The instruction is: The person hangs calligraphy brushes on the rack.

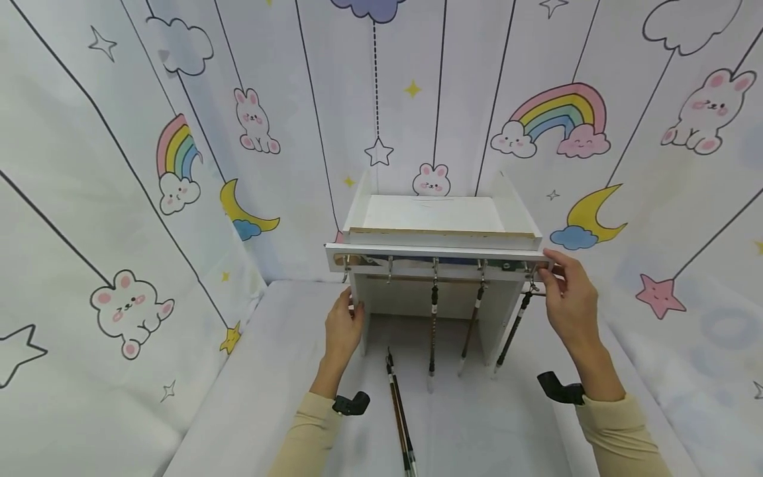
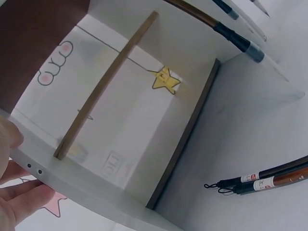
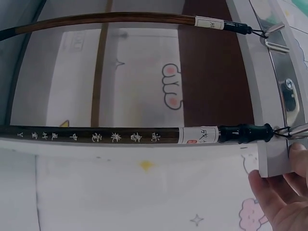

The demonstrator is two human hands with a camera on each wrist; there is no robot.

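A white brush rack (image 1: 438,254) with a row of metal hooks (image 1: 390,268) along its front rail stands before me. Three calligraphy brushes hang from hooks at the middle and right, among them a dark one (image 3: 96,135) with white lettering. My left hand (image 1: 344,326) holds the rack's left side panel, thumb and fingers on either side of its edge in the left wrist view. With thumb and curled fingers, my right hand (image 1: 570,301) grips the right end of the front rail, beside the rightmost brush loop. The two leftmost hooks carry no brush.
Two more calligraphy brushes (image 1: 398,411) lie side by side on the white tabletop (image 1: 483,424), in front of the rack. A wooden crossbar (image 2: 108,82) spans the rack's inside. Patterned white cloth (image 1: 310,132) surrounds the table at the back and sides.
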